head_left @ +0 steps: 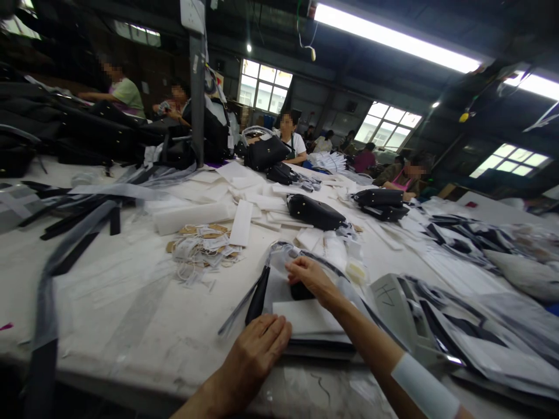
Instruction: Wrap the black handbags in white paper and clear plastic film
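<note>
A black handbag [259, 298] lies in front of me on the white table, its handle [340, 272] covered in clear wrap. On its near part rests a white foam sheet [308, 317]. My left hand [262, 346] lies at the left edge of that sheet, fingers stretched out over the bag's edge. Farther up, my right hand [309, 279] is closed in a pinch above the bag, near the handle. What sits between its fingertips, if anything, is too small to make out. A white patch or band [421, 381] covers part of my right forearm.
Left of the bag are paper tags with strings [205, 250] and long wrapped straps [82, 233]. A grey device [399, 308] stands to the right, beside more wrapped bag parts [476, 331]. Finished black bags [317, 210] lie farther back. Several people work beyond the table.
</note>
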Demonstrator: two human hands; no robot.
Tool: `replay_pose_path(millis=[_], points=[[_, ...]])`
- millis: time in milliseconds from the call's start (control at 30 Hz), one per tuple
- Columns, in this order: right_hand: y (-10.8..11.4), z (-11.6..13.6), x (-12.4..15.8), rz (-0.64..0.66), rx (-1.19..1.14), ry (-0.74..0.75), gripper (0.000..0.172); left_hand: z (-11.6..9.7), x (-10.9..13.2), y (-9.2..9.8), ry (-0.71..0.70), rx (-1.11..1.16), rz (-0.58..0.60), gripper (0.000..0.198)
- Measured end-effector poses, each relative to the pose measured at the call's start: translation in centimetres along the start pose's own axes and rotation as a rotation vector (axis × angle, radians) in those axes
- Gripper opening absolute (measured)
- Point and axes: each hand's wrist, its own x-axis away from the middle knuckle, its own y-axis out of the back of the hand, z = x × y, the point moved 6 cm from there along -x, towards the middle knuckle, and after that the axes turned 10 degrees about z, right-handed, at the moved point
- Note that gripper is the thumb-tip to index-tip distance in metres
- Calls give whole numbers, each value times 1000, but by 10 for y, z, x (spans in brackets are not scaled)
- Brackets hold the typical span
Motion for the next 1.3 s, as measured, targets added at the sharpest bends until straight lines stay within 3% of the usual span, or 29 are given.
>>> replay_pose_path(millis=[100, 267, 467, 600, 700, 800, 967, 1167, 1300], points=[[10, -1, -17, -78, 200, -41, 39, 0, 2, -2, 4, 9, -10, 36], [11, -1, -43, -66, 374, -105, 49, 0, 4, -6, 2, 13, 10, 36], [-4, -2, -56, -105, 308, -93, 27, 0, 7, -10, 0, -18, -44, 36], [-10, -11, -56, -91, 102, -86, 22, 1, 8, -11, 16, -29, -52, 36], [-10, -17, -50, -14, -131, -76, 21, 1, 8, -9, 23, -17, -37, 36], [-7, -16, -41, 62, -332, -45, 31, 1, 7, -8, 22, 5, -17, 37], [2, -7, -22, 97, -519, 38, 40, 2, 7, -8, 21, 13, -24, 37], [-6, 5, 19, 122, -562, 181, 41, 4, 8, -9, 27, 32, -19, 37], [-25, 5, 51, 229, -401, 242, 38, 3, 5, -2, 32, 19, -45, 35]])
